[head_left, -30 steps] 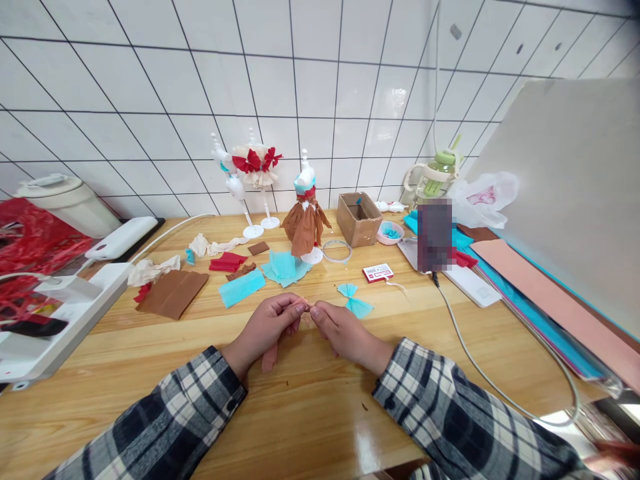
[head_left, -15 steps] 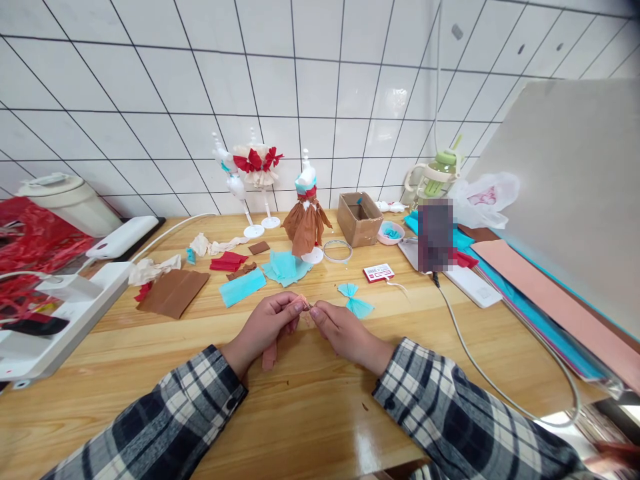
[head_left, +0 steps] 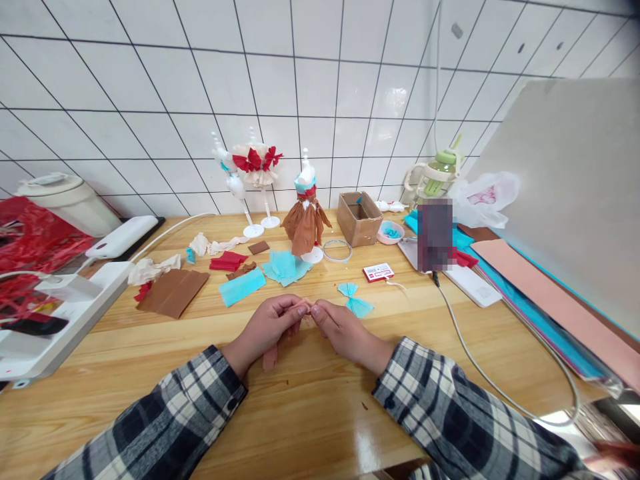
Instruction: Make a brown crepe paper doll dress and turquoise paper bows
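My left hand (head_left: 277, 318) and my right hand (head_left: 341, 327) meet low over the table, thumbs and fingertips pinching a strip of peach crepe paper (head_left: 270, 358). One end of the strip hangs below my left palm; the gathered part between the fingertips is mostly hidden. Just right of my right hand lies a blue crepe-paper bow (head_left: 355, 300). Ahead of my hands are a flat blue paper piece (head_left: 243, 287) and a crumpled blue one (head_left: 286, 267). Behind them stands a small white dress form (head_left: 306, 213) in a brown paper skirt with a red and blue top.
Two more dress forms (head_left: 259, 167) stand by the tiled wall. A cardboard box (head_left: 359, 223), a small bowl (head_left: 390, 233), a metal ring (head_left: 338, 251) and a red-and-white box (head_left: 379, 273) sit further back. Brown paper (head_left: 173, 293) and a power strip (head_left: 95, 307) lie left; a cable (head_left: 470, 360) curves right.
My fingertips have drawn slightly closer together on the peach paper. Everything else on the table stays where it was.
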`<state>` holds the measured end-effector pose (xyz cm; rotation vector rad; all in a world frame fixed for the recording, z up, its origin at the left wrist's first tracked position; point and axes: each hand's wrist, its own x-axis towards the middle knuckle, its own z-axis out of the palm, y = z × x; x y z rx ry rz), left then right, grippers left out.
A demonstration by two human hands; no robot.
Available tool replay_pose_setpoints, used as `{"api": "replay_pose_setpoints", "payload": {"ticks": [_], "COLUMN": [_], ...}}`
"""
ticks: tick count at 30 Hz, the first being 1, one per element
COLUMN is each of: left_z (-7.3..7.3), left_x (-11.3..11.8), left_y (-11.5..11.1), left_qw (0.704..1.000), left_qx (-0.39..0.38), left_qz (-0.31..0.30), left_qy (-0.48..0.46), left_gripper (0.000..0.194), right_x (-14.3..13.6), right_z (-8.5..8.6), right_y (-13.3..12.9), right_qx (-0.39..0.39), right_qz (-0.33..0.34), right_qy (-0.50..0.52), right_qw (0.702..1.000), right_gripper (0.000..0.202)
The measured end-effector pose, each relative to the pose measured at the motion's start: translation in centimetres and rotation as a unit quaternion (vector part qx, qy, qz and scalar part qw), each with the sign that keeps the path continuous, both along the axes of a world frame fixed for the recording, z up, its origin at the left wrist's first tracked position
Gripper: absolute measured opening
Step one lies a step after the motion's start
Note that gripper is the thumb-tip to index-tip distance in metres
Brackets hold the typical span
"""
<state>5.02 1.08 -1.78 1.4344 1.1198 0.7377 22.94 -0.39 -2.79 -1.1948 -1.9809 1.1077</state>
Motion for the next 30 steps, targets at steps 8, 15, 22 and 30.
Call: {"api": "replay_pose_setpoints", "payload": {"ticks": [8, 15, 22, 30], "left_z": [-0.20, -0.62, -0.13, -0.35], "left_x": [0.00, -0.23, -0.16, -0.28], "left_y": [-0.01, 0.15, -0.13, -0.16], "left_qw": [1.000, 1.000, 1.000, 1.000], "left_qx": [-0.001, 0.004, 0.013, 0.019], "left_qz": [-0.013, -0.024, -0.027, -0.024], "left_qy": [-0.008, -0.012, 0.007, 0.005], "left_gripper": [0.036, 0.035, 0.037, 0.036], "right_x": [0.02, 0.01, -0.08, -0.14], "right_z": [-0.08, -0.07, -0.34, -0.49], "right_y": [0.09, 0.03, 0.06, 0.05], "right_qx": [0.011, 0.007, 0.016, 0.009], "right_qz": [-0.001, 0.000, -0.001, -0.011], "right_qy": [-0.005, -0.004, -0.006, -0.013], "right_qw": [1.000, 1.000, 1.000, 1.000], "right_gripper": [0.036, 0.037, 0.037, 0.037]}}
